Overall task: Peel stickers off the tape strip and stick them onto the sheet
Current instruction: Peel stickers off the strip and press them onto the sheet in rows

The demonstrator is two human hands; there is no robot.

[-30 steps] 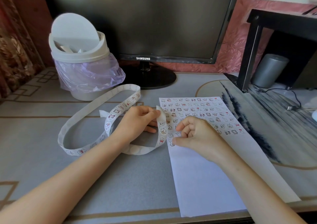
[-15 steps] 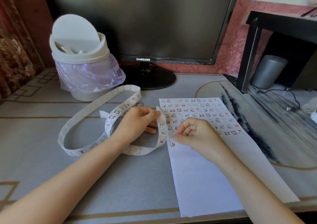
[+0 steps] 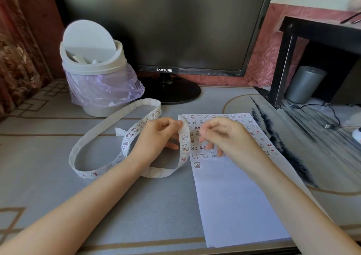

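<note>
A long white tape strip (image 3: 109, 129) with small cartoon stickers lies looped on the grey desk. My left hand (image 3: 156, 137) pinches it near its upright end, beside the left edge of the white sheet (image 3: 234, 206). Rows of stickers fill the sheet's upper part, and the lowest one (image 3: 197, 164) sits alone at the left edge. My right hand (image 3: 228, 137) hovers blurred over the stickered rows, just right of the strip's held end. Its fingers are loosely spread and nothing shows between them.
A white swing-lid bin (image 3: 93, 63) with a purple bag stands at the back left. A dark monitor (image 3: 156, 26) on a round base is behind the strip. A black shelf leg (image 3: 283, 63), a grey cylinder (image 3: 304, 84) and a cable (image 3: 330, 125) are at the right.
My right hand has lifted off the sheet's left edge, where it pressed a sticker down, and moved up beside the strip's held end with its fingers uncurling. My left hand keeps its hold.
</note>
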